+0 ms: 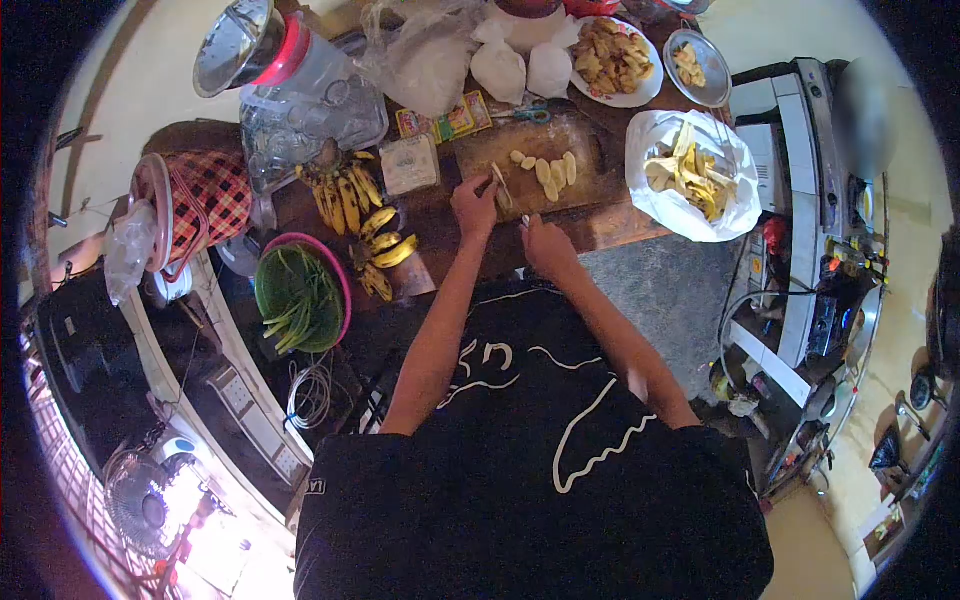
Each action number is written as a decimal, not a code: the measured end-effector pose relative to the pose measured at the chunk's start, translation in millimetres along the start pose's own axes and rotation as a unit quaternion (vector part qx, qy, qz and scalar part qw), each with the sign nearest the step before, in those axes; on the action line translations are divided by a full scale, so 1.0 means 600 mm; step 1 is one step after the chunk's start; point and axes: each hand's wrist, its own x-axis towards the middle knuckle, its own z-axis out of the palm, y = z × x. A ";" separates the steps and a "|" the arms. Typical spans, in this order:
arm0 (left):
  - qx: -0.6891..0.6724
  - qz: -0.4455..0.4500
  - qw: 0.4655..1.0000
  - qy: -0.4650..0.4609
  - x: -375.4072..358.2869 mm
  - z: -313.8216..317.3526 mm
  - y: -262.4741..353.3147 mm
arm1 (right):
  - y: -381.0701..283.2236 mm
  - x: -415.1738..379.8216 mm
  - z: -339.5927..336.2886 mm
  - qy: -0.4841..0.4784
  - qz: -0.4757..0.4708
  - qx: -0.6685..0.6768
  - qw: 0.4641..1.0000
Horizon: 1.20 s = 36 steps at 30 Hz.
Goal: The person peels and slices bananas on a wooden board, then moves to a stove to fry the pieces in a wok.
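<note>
On the wooden cutting board (585,190), several pale peeled banana slices (550,178) lie in a loose group. My left hand (474,208) is closed at the board's left side, its fingertips on a long pale banana piece (502,188). Near the board's front edge, my right hand (548,248) is wrapped round what looks like a knife (526,219); only a small shiny bit shows above the fist. Unpeeled bananas (345,195) in a bunch, with several loose yellow ones (385,248), lie left of my left hand.
A white bag-lined bowl (640,205) holds banana peels at the right. Behind stand a plate (640,95) of fried pieces, a metal bowl (708,92) and plastic bags (498,70). Scissors (538,115) lie behind the board. A green basket (265,290) of green vegetables is at left.
</note>
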 end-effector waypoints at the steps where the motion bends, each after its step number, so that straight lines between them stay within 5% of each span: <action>1: 0.005 0.013 1.000 0.007 0.000 0.000 0.000 | 0.007 0.001 0.007 0.007 -0.003 -0.010 1.000; 8: -0.071 -0.041 0.996 -0.015 -0.009 -0.014 0.032 | 0.030 0.019 0.023 -0.049 0.023 -0.017 0.998; 23: -0.115 -0.013 0.993 0.002 -0.017 0.008 -0.014 | 0.021 -0.007 -0.015 0.039 -0.014 0.075 0.996; 36: -0.092 -0.035 0.995 -0.019 -0.012 0.007 -0.006 | 0.006 -0.008 -0.021 -0.017 0.000 -0.003 1.000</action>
